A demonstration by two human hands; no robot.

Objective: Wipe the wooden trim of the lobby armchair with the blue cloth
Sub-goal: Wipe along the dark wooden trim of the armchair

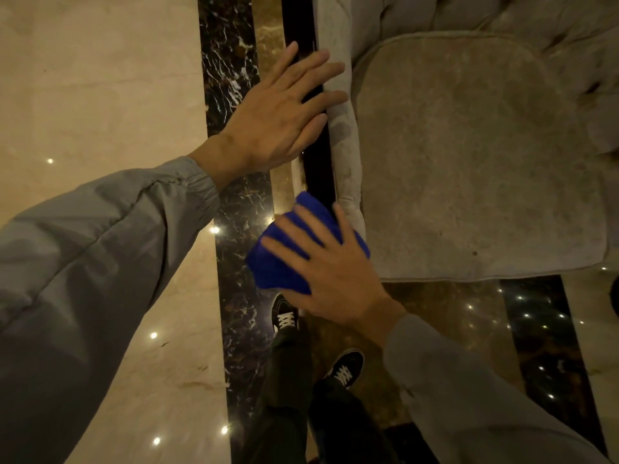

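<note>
The armchair has a grey upholstered seat cushion [469,155] and a dark glossy wooden trim [318,175] running along the top of its left arm. My left hand [281,112] lies flat on the trim farther up, fingers spread and reaching onto the grey padding. My right hand [331,262] presses a folded blue cloth [278,262] onto the near end of the trim, fingers spread over the cloth. Much of the cloth is hidden under this hand.
Polished marble floor lies to the left, cream [100,95] with a dark veined band [231,78]. My two black shoes [284,318] with white laces stand just before the chair's front corner. Ceiling lights reflect off the floor.
</note>
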